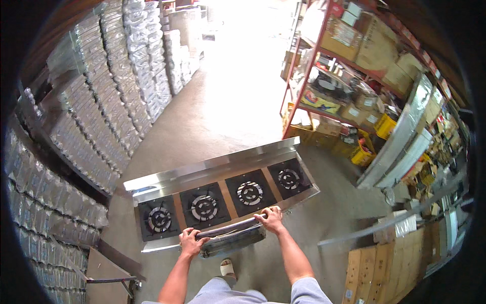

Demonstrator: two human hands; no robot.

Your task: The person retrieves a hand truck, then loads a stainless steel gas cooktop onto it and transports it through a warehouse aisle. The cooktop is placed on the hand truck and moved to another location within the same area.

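A long stainless steel gas stove (228,188) with several round burners on black square plates stands slantwise in front of me. A raised metal back panel (212,163) runs along its far edge. Between me and its near edge is a dark, slightly curved bar (228,230), with a dark worn panel (234,244) below it. My left hand (191,243) is closed round the bar's left end. Toward its right end, my right hand (271,220) grips the same bar. What supports the stove is hidden.
Tall stacks of plastic-wrapped goods (96,96) line the left side. Red-framed shelves (349,61) with cartons stand at the right, with yellow bins (362,149) and wrapped long panels (400,137) nearby. A wooden crate (382,263) lies lower right. Concrete floor (202,119) stretches toward bright light.
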